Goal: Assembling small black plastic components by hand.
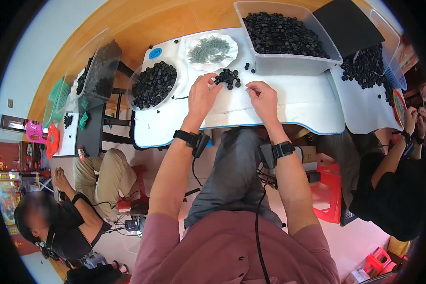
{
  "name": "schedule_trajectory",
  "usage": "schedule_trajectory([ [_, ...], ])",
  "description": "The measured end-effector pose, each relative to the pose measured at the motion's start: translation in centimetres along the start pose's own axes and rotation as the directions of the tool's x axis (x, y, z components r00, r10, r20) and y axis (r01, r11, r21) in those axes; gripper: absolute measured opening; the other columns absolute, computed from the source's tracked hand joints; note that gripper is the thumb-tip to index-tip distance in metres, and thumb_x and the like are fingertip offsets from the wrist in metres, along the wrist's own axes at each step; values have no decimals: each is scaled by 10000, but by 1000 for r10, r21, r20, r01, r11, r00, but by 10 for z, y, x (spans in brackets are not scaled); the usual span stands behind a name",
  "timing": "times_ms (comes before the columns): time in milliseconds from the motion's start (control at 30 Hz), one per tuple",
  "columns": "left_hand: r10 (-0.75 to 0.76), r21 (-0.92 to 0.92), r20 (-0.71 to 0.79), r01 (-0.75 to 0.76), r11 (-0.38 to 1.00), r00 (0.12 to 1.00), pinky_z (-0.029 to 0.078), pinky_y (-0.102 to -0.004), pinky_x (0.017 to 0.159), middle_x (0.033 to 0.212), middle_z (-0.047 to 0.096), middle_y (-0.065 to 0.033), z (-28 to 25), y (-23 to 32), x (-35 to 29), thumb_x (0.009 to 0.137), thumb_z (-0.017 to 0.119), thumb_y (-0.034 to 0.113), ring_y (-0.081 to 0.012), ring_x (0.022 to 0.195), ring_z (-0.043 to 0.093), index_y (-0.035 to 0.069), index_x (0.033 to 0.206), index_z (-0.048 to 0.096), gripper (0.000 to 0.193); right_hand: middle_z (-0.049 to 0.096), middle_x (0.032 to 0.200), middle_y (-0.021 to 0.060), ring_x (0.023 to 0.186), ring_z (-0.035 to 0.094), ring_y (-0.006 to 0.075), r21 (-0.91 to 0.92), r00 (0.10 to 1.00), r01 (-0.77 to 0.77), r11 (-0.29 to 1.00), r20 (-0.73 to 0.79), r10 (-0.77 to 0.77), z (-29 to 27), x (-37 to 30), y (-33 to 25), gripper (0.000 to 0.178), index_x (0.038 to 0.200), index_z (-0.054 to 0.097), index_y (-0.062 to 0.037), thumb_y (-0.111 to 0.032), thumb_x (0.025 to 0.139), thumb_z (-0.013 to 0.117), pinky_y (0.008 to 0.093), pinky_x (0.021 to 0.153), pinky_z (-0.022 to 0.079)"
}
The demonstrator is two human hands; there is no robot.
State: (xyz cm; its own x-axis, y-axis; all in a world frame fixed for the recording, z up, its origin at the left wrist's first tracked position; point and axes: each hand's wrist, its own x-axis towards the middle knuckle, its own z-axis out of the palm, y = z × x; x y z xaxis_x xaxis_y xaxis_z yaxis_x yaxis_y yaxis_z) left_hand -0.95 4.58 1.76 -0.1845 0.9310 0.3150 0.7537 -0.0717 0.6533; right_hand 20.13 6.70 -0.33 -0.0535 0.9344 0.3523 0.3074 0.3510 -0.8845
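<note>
On the white table, a small heap of black round pieces (pixel 228 78) lies between my two hands. My left hand (pixel 202 98) is at the heap's left edge, thumb and forefinger apart, with black pieces between the fingertips; no firm grip shows. Just right of the heap, my right hand (pixel 263 100) is closed in a pinch. What it holds, if anything, is too small to make out. Beyond the heap, a white scalloped plate (pixel 192 58) bears many thin grey-green strands (pixel 212 49). A clear round bowl (pixel 133 102) full of black pieces stands to the left.
A large clear bin (pixel 288 65) of black pieces stands at the back right. More black pieces (pixel 364 66) lie on the adjoining table. One person (pixel 61 227) sits at the left, another (pixel 393 189) at the right. A black cable (pixel 258 227) hangs along my front.
</note>
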Motion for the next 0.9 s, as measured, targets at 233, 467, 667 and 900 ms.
schedule_trajectory([
  [233, -48, -33, -15, 48, 998, 999, 524, -381, 729, 976, 689, -126, 7, -3, 2, 824, 760, 144, -268, 780, 657, 61, 1113, 709, 305, 722, 844, 98, 707, 667, 152, -38, 1000, 29, 999, 4, -29, 0, 0, 4, 130, 973, 727, -13, -26, 847, 701, 280, 676, 523],
  [467, -75, 27, 15, 74, 997, 997, 524, -411, 778, 1004, 670, -110, 8, 22, -2, 827, 743, 133, -305, 869, 661, 69, 1118, 691, 303, 705, 859, 137, 712, 672, 248, 14, 1000, 0, 1000, -18, 1, -6, 6, 4, 108, 934, 722, -19, -43, 832, 694, 339, 681, 526],
  [667, 161, 156, -166, -135, 978, 973, 495, -409, 809, 978, 656, -86, 12, 27, -11, 778, 794, 192, -305, 957, 631, 96, 1057, 705, 307, 722, 835, 102, 688, 663, 148, -6, 1000, 6, 1000, -4, -6, -3, 1, 5, 128, 977, 728, -5, -38, 857, 699, 283, 653, 518],
  [900, 157, 272, -60, -136, 953, 986, 470, -407, 783, 890, 638, -64, 26, 37, -13, 751, 816, 239, -274, 907, 626, 100, 897, 729, 220, 710, 854, 134, 696, 673, 241, 10, 1000, -12, 1000, -19, 13, -5, 2, 2, 112, 940, 724, -18, -50, 837, 697, 339, 663, 524],
])
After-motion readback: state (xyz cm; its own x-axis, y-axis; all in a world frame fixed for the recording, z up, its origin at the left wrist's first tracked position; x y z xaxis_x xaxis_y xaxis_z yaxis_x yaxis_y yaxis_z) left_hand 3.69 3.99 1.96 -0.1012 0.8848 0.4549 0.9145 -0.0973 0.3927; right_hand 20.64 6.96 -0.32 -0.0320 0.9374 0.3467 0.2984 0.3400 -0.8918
